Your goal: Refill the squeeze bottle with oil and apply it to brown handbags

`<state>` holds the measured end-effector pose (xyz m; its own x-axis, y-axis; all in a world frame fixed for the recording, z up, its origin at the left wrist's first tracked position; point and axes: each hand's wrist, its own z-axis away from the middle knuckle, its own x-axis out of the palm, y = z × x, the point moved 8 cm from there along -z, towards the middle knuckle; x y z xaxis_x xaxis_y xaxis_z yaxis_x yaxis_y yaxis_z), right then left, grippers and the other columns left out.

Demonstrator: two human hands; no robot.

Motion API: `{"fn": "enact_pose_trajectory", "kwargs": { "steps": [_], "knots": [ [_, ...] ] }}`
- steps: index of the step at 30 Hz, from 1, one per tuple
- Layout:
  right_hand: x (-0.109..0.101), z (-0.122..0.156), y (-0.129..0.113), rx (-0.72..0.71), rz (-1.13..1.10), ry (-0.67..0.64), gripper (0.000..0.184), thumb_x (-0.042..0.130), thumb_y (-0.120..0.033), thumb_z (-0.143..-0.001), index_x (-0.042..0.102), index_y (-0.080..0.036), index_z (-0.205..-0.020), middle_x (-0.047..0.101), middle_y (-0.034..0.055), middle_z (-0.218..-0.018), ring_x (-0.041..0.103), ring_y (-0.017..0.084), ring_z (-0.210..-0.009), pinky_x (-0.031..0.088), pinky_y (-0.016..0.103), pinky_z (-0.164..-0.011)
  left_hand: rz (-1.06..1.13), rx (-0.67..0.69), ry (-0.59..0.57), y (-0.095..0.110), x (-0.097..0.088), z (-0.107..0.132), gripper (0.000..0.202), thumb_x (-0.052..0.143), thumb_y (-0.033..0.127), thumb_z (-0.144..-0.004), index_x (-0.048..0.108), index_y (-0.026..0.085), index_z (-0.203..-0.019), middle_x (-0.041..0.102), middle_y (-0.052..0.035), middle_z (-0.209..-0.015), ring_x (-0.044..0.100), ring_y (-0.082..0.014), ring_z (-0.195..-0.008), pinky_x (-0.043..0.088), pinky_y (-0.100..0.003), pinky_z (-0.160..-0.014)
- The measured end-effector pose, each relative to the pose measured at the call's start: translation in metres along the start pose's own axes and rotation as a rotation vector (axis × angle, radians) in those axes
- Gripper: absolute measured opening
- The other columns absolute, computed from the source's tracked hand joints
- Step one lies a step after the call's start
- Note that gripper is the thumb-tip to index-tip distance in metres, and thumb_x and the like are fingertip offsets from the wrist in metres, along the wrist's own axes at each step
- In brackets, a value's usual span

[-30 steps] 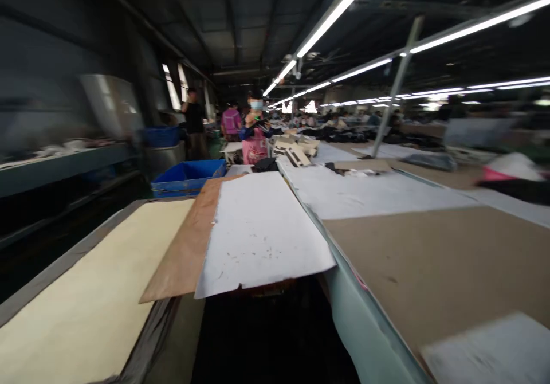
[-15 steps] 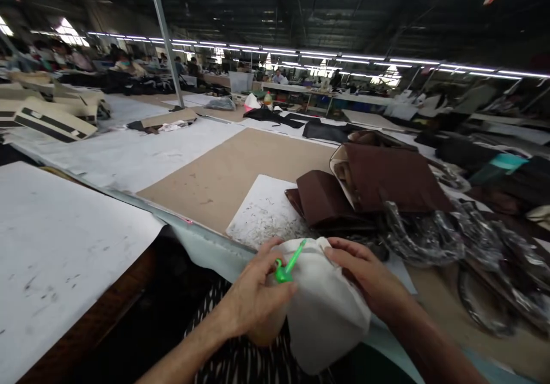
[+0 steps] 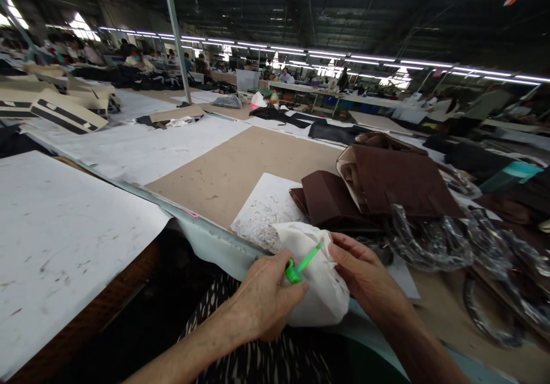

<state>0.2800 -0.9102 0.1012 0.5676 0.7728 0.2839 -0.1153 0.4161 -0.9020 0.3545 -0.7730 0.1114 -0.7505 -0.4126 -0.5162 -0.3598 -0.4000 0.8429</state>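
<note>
My left hand [image 3: 268, 292] is closed around a squeeze bottle with a bright green cap and spout [image 3: 295, 271]. Most of the bottle's body is hidden behind the fingers. The spout slants up and right, its tip against or just in front of a white cloth [image 3: 320, 301]. Between thumb and fingers, my right hand [image 3: 358, 266] pinches the cloth's upper right edge. The cloth hangs bunched above my lap, in front of the table edge.
Brown bags [image 3: 399, 175] stand on the table to the right, beside plastic-wrapped handles [image 3: 421, 241]. A speckled white sheet [image 3: 268, 209] lies on brown board [image 3: 244, 163]. Another white-topped table [image 3: 73, 246] is at the left. People work in the background.
The cloth has been gathered up and now hangs shorter, its top left corner standing over the speckled sheet. The bottle has shifted slightly right along with my left hand.
</note>
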Motion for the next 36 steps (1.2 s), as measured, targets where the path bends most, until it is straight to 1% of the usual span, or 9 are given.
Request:
{"fn": "enact_pose_trajectory", "kwargs": {
  "steps": [6,14,18,23,26,28,30,33,36],
  "knots": [
    [-0.001,0.003,-0.008,-0.139,0.228,-0.039,0.042,0.071,-0.038,-0.079,0.063,-0.023,-0.117,0.068,0.0042,-0.104,0.061,0.018,-0.085,0.048,0.026,-0.074,-0.008,-0.039,-0.029,-0.003,0.0,-0.006,0.014,0.055,0.029,-0.073,0.045,0.02,-0.071,0.041,0.0048,-0.059,0.038,-0.011,-0.057,0.024,-0.025,-0.053],
    [-0.003,0.006,-0.011,-0.25,0.445,-0.009,0.047,0.05,-0.05,-0.09,0.059,-0.018,-0.123,0.066,0.0091,-0.108,0.062,0.023,-0.091,0.05,0.034,-0.079,-0.092,0.014,-0.029,-0.004,0.003,-0.011,0.018,0.053,0.031,-0.073,0.04,0.02,-0.069,0.041,0.0045,-0.058,0.04,-0.0116,-0.057,0.025,-0.025,-0.054],
    [0.011,0.021,-0.032,-0.538,0.86,-0.05,0.034,0.051,-0.036,-0.091,0.061,-0.018,-0.118,0.062,0.0091,-0.11,0.06,0.021,-0.099,0.049,0.031,-0.084,-0.088,0.032,-0.109,-0.003,0.002,-0.013,0.019,0.055,0.033,-0.074,0.043,0.02,-0.07,0.042,0.0046,-0.061,0.04,-0.0114,-0.058,0.025,-0.025,-0.054],
    [0.037,0.041,-0.047,-0.958,1.383,-0.151,0.025,0.044,-0.024,-0.095,0.064,-0.016,-0.108,0.061,0.0086,-0.096,0.062,0.016,-0.081,0.051,0.024,-0.068,-0.06,0.048,-0.195,-0.004,0.003,-0.013,0.023,0.059,0.038,-0.072,0.047,0.019,-0.073,0.044,0.005,-0.065,0.042,-0.0111,-0.063,0.028,-0.024,-0.054],
    [0.047,0.049,-0.054,-1.188,1.577,-0.095,0.022,0.046,-0.022,-0.094,0.066,-0.016,-0.1,0.062,0.0117,-0.098,0.061,0.022,-0.085,0.052,0.032,-0.072,-0.039,0.059,-0.235,-0.001,0.002,-0.012,0.023,0.059,0.037,-0.072,0.045,0.019,-0.071,0.041,0.0057,-0.063,0.039,-0.0099,-0.06,0.026,-0.023,-0.051],
    [0.052,0.053,-0.059,-1.27,1.643,-0.069,0.02,0.048,-0.021,-0.092,0.067,-0.015,-0.091,0.062,0.014,-0.105,0.06,0.026,-0.091,0.051,0.038,-0.078,-0.035,0.062,-0.274,0.002,0.001,-0.01,0.024,0.059,0.037,-0.071,0.044,0.019,-0.069,0.039,0.006,-0.061,0.038,-0.0093,-0.057,0.025,-0.023,-0.049],
    [0.058,0.053,-0.06,-1.26,1.655,-0.156,0.019,0.048,-0.019,-0.092,0.066,-0.014,-0.087,0.063,0.0141,-0.105,0.061,0.025,-0.091,0.051,0.037,-0.079,-0.042,0.066,-0.301,0.005,-0.001,-0.009,0.025,0.06,0.037,-0.07,0.043,0.019,-0.068,0.039,0.0061,-0.06,0.038,-0.0092,-0.057,0.025,-0.023,-0.048],
    [0.063,0.052,-0.058,-1.165,1.603,-0.316,0.021,0.046,-0.022,-0.093,0.065,-0.012,-0.094,0.067,0.0126,-0.099,0.063,0.022,-0.09,0.053,0.032,-0.078,-0.057,0.066,-0.293,0.003,-0.006,-0.01,0.023,0.06,0.037,-0.071,0.045,0.02,-0.07,0.042,0.0059,-0.061,0.04,-0.0095,-0.057,0.026,-0.022,-0.048],
    [0.056,0.046,-0.062,-1.001,1.507,-0.286,0.026,0.044,-0.028,-0.094,0.066,-0.015,-0.101,0.068,0.0109,-0.106,0.064,0.021,-0.096,0.052,0.031,-0.081,-0.096,0.076,-0.253,-0.001,-0.007,-0.01,0.02,0.061,0.035,-0.071,0.048,0.02,-0.071,0.044,0.0059,-0.061,0.041,-0.0096,-0.057,0.026,-0.022,-0.05]
  ]
}}
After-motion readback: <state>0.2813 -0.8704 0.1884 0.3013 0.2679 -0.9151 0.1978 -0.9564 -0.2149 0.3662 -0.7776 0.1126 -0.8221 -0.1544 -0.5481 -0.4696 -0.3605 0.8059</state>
